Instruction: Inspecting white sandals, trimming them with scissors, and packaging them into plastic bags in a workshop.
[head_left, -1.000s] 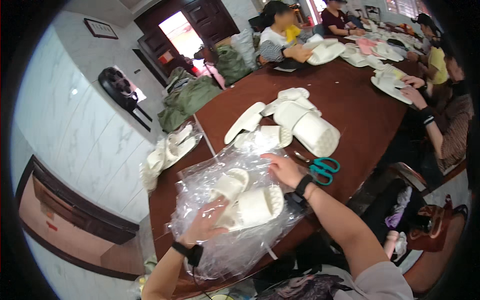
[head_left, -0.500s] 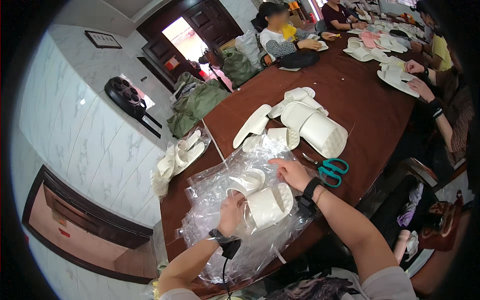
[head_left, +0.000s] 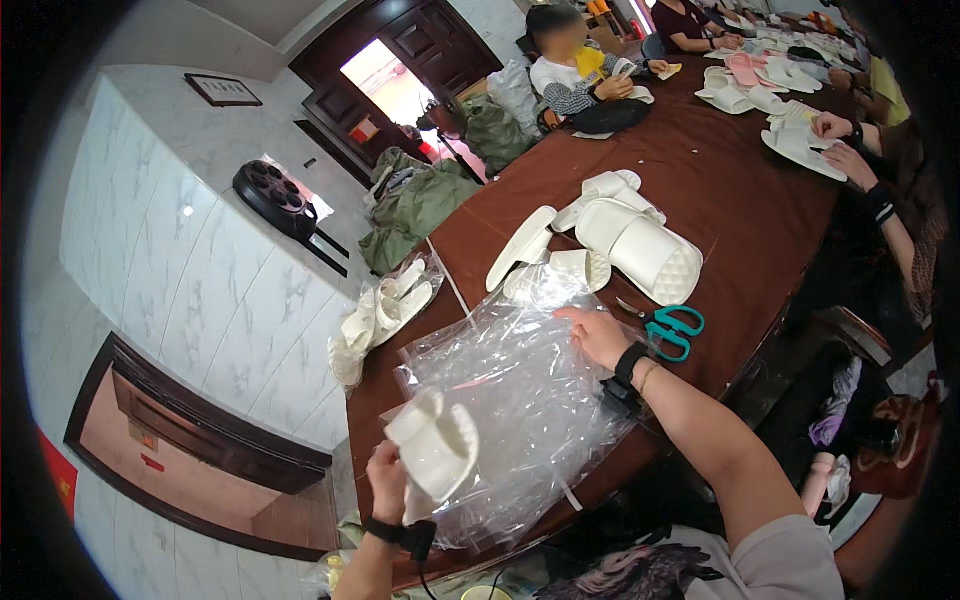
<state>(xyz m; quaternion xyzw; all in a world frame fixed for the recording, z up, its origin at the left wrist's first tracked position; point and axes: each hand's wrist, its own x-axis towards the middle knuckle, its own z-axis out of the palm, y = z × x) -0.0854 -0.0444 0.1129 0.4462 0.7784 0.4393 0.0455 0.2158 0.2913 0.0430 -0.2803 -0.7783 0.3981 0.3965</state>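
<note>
My left hand (head_left: 388, 482) is closed on a pair of white slippers (head_left: 440, 450) at the table's near left edge. They appear to be inside a clear plastic bag, tilted over a spread stack of clear plastic bags (head_left: 530, 400). Over the stack's far right side lies my right hand (head_left: 598, 338), its index finger stretched out and nothing visible in its grasp. Teal-handled scissors (head_left: 676, 332) rest just right of it. Beyond the bags several loose white slippers (head_left: 655, 262) lie in a heap, the nearest partly under plastic.
Bagged white slippers (head_left: 385, 312) sit at the table's left edge. The brown-covered table (head_left: 740, 200) runs to the far right, where other people handle slippers. Green sacks (head_left: 425, 210) stand beyond the far left edge. A black stool (head_left: 275, 200) is by the wall.
My left hand has carried the white slippers left and nearer to me, off the middle of the bag stack. My right hand stays over the stack.
</note>
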